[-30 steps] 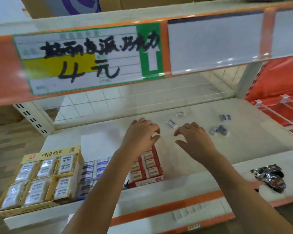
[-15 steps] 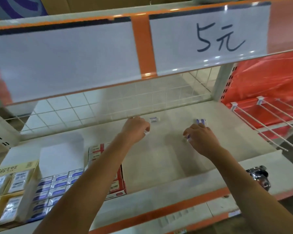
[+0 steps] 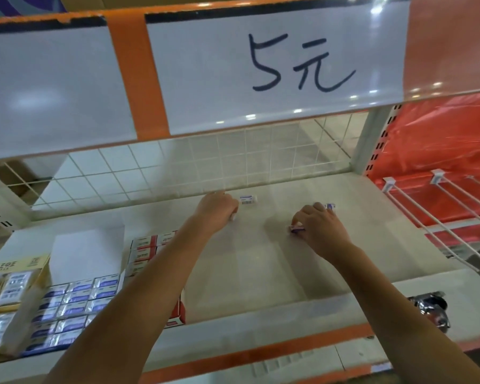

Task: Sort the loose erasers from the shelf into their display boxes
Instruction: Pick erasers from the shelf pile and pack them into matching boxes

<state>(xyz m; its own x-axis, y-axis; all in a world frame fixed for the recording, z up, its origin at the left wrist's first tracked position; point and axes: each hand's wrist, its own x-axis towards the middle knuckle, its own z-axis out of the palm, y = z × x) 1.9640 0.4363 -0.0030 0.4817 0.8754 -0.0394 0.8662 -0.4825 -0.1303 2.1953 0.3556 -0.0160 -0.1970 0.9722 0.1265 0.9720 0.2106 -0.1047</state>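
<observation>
Two hands on pale grey shelf: left hand fingers curled, contents unclear; right hand pinching small purple-wrapped eraser; white barcoded eraser just beside left hand.

Bare shelf mid-right — boxes left

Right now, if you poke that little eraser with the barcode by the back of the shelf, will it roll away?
Probably not. The barcode eraser looks like a flat-sided block lying on the level shelf, so it should slide, not roll. It looks small beside the left hand, so likely light. Its wrapper seems glossy, maybe slippery.
</observation>
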